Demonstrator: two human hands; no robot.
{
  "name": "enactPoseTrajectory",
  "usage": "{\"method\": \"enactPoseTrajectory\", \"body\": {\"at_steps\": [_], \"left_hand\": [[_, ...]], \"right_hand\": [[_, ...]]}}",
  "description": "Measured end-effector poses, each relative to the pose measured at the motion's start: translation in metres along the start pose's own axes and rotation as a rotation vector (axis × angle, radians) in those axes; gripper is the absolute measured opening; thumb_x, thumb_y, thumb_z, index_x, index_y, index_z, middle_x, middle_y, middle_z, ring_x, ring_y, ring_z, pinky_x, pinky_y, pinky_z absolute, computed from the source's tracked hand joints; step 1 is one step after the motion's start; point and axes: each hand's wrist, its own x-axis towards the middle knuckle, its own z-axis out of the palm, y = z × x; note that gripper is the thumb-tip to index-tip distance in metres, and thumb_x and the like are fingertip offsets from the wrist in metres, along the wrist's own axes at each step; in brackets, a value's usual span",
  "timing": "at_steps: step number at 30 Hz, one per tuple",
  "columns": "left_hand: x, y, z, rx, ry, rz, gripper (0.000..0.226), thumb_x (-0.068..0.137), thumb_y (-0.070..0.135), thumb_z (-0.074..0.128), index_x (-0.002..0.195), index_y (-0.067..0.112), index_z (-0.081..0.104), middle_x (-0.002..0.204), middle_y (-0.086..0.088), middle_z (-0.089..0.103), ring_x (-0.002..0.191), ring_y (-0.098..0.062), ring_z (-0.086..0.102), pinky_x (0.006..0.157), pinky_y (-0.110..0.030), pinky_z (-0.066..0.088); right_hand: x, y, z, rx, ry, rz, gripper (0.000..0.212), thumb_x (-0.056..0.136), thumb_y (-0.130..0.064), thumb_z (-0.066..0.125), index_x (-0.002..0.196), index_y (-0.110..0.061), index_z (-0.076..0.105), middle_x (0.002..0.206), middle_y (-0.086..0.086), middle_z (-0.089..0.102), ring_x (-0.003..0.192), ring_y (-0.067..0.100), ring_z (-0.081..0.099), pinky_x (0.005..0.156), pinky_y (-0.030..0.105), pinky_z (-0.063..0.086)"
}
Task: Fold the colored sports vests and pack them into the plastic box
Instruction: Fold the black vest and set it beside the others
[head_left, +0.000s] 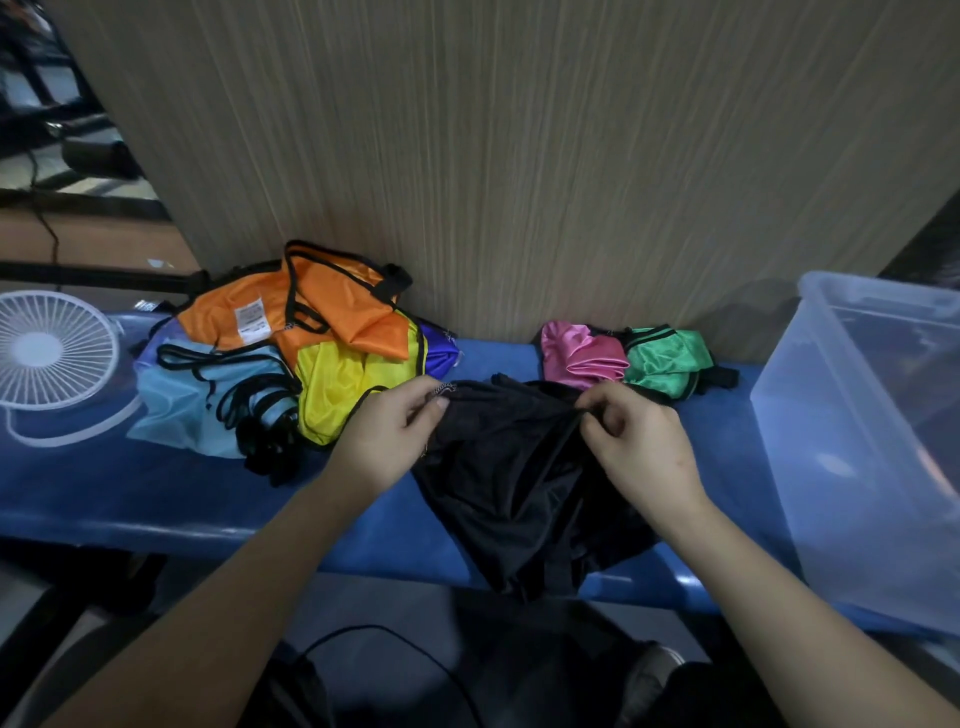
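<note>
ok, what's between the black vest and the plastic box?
Head view: only bare blue table separates the black vest from the plastic box. The green vest sits further back, against the wall.

One head-worn wide-angle camera looks forward and down, close over the blue counter (156, 499), facing a wooden panel (519, 156).

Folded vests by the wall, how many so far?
2: a pink vest and a green vest, side by side against the panel, behind the black vest. More could lie hidden behind them.
</note>
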Motion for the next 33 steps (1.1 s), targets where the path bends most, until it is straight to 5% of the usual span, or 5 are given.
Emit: {"method": "enactPoseTrajectory", "body": {"at_steps": [7, 12, 19, 29, 33], "left_hand": [[0.0, 0.015, 0.003, -0.207, 0.002, -0.039, 0.011, 0.106, 0.015, 0.047, 0.102, 0.015, 0.057, 0.065, 0.006, 0.066, 0.051, -0.014, 0.06, 0.052, -0.022, 0.046], [-0.005, 0.021, 0.016, -0.275, -0.143, -0.013, 0.026, 0.101, 0.009, 0.056, 0.118, 0.024, 0.045, 0.11, 0.0, 0.07, 0.07, -0.009, 0.07, 0.061, -0.021, 0.052], [-0.009, 0.013, 0.023, 0.114, -0.209, 0.241, 0.029, 0.095, 0.008, 0.062, 0.096, 0.034, 0.049, 0.094, 0.018, 0.053, 0.071, -0.01, 0.057, 0.063, -0.018, 0.04], [-0.01, 0.009, 0.024, 0.12, -0.264, 0.289, 0.058, 0.082, -0.019, 0.04, 0.104, 0.029, 0.063, 0.109, 0.019, 0.051, 0.084, -0.014, 0.058, 0.074, -0.042, 0.051], [-0.009, 0.01, 0.024, 0.169, -0.211, 0.304, 0.057, 0.082, -0.018, 0.046, 0.111, 0.026, 0.065, 0.108, 0.023, 0.05, 0.086, -0.001, 0.056, 0.071, -0.021, 0.046]], "right_hand": [[0.006, 0.001, -0.009, 0.379, -0.007, 0.318, 0.023, 0.088, -0.008, 0.06, 0.088, -0.027, 0.073, 0.05, 0.004, 0.063, 0.042, 0.013, 0.051, 0.05, 0.028, 0.043], [0.001, -0.013, -0.007, 0.703, -0.103, 0.404, 0.015, 0.098, -0.001, 0.051, 0.101, -0.005, 0.066, 0.062, 0.026, 0.065, 0.03, 0.008, 0.03, 0.032, 0.016, 0.024], [-0.002, -0.015, 0.005, 0.771, -0.14, 0.345, 0.01, 0.099, -0.006, 0.057, 0.108, -0.008, 0.057, 0.066, 0.009, 0.067, 0.036, 0.024, 0.047, 0.038, 0.024, 0.036], [-0.006, -0.014, 0.012, 0.693, -0.298, 0.043, 0.033, 0.088, 0.017, 0.052, 0.091, -0.016, 0.049, 0.086, 0.01, 0.063, 0.075, 0.013, 0.059, 0.064, 0.028, 0.049], [-0.012, -0.014, 0.013, 0.381, -0.411, -0.233, 0.063, 0.073, 0.02, 0.052, 0.107, -0.032, 0.062, 0.119, -0.017, 0.058, 0.114, 0.004, 0.058, 0.077, 0.022, 0.048]]}}
